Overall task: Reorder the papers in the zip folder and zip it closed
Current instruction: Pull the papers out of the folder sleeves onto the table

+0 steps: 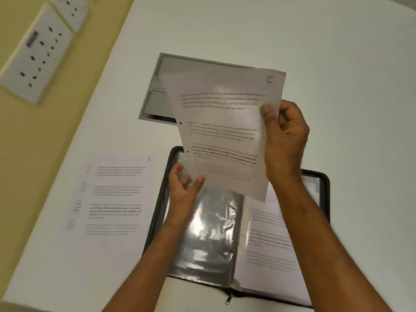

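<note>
Printed sheet [222, 131] held tilted above the open black zip folder [324, 199], another sheet [112, 194] beside.

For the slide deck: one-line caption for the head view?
Both hands, right and left, hold a printed sheet above the open zip folder; another sheet lies beside it.

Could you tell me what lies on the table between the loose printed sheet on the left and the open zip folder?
In the head view, only a narrow strip of bare white table separates the loose sheet from the zip folder.
</note>
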{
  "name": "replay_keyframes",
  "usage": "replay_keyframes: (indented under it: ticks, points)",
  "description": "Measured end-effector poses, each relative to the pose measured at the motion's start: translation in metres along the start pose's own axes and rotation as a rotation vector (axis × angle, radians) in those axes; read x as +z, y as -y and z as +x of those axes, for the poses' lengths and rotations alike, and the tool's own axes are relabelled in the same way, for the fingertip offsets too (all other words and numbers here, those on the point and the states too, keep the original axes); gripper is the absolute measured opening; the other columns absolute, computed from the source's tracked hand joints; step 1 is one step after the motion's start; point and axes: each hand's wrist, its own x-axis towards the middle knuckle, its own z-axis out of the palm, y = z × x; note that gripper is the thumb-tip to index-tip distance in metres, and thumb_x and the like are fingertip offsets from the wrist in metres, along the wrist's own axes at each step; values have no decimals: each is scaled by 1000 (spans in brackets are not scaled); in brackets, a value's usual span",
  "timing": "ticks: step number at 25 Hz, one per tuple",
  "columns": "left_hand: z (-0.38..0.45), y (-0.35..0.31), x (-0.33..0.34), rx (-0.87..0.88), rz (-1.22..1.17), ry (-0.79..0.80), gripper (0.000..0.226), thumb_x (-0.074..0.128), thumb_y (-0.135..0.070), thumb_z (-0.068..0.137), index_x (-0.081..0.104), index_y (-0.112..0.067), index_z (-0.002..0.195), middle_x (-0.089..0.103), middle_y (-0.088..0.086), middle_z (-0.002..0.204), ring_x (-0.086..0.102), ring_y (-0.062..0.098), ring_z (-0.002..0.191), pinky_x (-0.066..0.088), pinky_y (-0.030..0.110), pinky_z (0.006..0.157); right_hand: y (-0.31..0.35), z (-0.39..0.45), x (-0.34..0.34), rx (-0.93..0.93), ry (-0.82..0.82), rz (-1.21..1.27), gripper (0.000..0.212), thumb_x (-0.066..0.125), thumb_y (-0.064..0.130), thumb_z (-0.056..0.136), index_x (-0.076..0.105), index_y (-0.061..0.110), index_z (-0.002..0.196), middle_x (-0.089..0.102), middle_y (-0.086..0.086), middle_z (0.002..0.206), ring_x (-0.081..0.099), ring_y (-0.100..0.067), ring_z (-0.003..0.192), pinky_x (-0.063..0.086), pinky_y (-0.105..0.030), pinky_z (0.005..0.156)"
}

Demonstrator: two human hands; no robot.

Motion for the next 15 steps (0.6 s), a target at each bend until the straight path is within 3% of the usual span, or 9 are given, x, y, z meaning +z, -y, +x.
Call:
replay_keyframes:
  ticks: [3,6,9,11,15]
  points:
    - [3,-17,-55,-62,-135,19,57,76,-24,86,56,-10,137,71,7,126,68,26,116,59,30,87,-9,-17,39,211,1,128,12,64,18,102,67,10,110,78,-8,103,76,-21,87,62,-33,73]
    - [-4,-21,-114,-81,-176,-34,32,71,-16,92,68,-10,123,75,8,117,71,26,112,59,30,87,-33,-43,85,352,10,124,12,62,20,103,67,12,110,79,-2,99,76,-17,84,61,-31,71]
    - [-19,-5,-177,-63,-169,-136,38,69,-14,95,64,-14,132,73,5,124,69,22,115,57,33,94,-62,-78,131,481,50,88,14,61,21,103,64,13,114,78,3,90,75,-11,74,57,-26,63]
    - [-30,10,-216,-68,-122,-208,45,70,-16,95,60,-16,138,71,2,129,68,21,119,55,37,99,-82,-108,157,558,149,12,18,62,18,102,60,17,120,76,3,96,76,-9,76,58,-22,60]
    - [-36,35,-280,-165,81,-397,30,77,-24,90,72,-22,120,76,-1,116,72,19,107,57,38,93,-130,-163,195,585,372,-155,39,57,9,101,51,25,137,72,3,107,74,-12,95,64,-33,80]
